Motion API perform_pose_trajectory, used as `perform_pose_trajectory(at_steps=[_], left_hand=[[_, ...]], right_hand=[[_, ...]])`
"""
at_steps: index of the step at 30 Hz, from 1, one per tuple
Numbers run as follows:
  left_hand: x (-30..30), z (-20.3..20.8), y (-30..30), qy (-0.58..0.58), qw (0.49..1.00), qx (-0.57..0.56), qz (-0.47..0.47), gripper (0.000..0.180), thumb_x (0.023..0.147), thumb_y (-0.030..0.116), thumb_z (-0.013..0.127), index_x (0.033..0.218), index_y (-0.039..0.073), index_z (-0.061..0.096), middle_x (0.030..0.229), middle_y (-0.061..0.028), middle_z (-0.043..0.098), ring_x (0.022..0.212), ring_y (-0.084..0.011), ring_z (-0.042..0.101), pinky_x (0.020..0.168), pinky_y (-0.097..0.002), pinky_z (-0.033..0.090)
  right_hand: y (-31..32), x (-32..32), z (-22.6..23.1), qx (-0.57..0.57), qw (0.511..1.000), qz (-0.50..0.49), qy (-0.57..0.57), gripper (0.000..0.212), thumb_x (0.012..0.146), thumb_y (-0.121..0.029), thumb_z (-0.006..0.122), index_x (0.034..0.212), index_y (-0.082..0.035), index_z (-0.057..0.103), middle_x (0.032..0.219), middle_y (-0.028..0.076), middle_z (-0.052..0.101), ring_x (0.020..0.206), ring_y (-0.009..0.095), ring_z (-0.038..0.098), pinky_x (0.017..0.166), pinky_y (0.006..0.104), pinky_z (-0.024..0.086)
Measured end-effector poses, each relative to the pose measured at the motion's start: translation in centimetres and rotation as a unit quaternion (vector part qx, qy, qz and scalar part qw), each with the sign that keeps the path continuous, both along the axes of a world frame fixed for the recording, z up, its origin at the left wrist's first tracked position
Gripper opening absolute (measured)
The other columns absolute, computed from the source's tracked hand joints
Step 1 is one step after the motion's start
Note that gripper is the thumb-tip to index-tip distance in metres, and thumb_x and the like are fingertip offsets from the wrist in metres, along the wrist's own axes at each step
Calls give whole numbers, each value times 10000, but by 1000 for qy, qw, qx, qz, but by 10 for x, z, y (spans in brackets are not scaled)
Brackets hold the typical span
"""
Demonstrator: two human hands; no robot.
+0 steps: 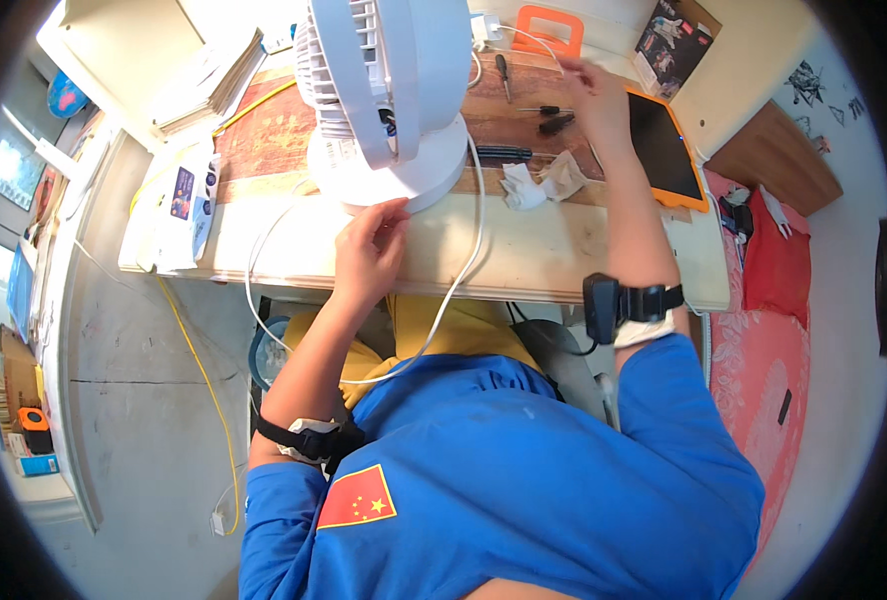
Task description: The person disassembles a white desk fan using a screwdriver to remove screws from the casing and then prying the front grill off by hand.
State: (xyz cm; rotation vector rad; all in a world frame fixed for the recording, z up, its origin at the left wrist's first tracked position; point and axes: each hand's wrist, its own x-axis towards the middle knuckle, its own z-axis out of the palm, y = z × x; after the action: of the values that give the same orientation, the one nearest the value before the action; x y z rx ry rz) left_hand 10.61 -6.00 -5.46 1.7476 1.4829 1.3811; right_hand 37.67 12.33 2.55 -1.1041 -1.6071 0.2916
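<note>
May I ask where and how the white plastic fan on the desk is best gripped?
Probably by the near rim of its round white base, coming from the person's side, beside the bare left hand: the rim spreads low and exposed there, while the slatted head stands tall above. Keep left of the white cable running past the base's right side.

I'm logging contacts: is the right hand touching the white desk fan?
Apart: the head view shows brown tabletop and a screwdriver between the right hand and the white desk fan.

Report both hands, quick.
Left hand: loosely curled at the fan base; grip cannot be told.
Right hand: at the white cable; grip cannot be told.
</note>
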Motion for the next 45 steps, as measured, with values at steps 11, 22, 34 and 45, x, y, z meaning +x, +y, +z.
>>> perform_pose_trajectory(at_steps=[11,22,34,45], left_hand=[[-3,0,-4,25,999,7,28,225,823,-22,602,1044,5,632,884,-127,685,812,-200,678,738,-284,522],[-5,-5,-4,20,999,25,18,210,823,-15,613,1031,6,634,877,-124,682,821,-208,674,739,-288,519],[-3,1,-3,17,1000,18,7,205,824,-29,606,1026,-6,630,870,-123,677,798,-202,667,725,-281,515],[-3,2,-3,21,1000,19,-1,206,811,-37,603,1013,-10,633,873,-133,675,819,-220,676,738,-288,520]], right_hand=[[61,-3,-58,-132,895,2,-426,263,858,-158,500,1069,-135,656,1041,133,660,977,323,612,847,410,478],[69,25,0,-188,905,-18,-381,207,788,-169,628,970,-93,693,994,130,678,933,282,640,817,387,504],[41,50,-31,-151,893,95,-412,346,700,67,626,1011,-77,676,995,105,664,983,266,613,855,355,484],[-17,3,-33,-148,862,88,-477,224,797,-88,612,1017,-72,647,943,122,662,903,306,623,787,405,489]])
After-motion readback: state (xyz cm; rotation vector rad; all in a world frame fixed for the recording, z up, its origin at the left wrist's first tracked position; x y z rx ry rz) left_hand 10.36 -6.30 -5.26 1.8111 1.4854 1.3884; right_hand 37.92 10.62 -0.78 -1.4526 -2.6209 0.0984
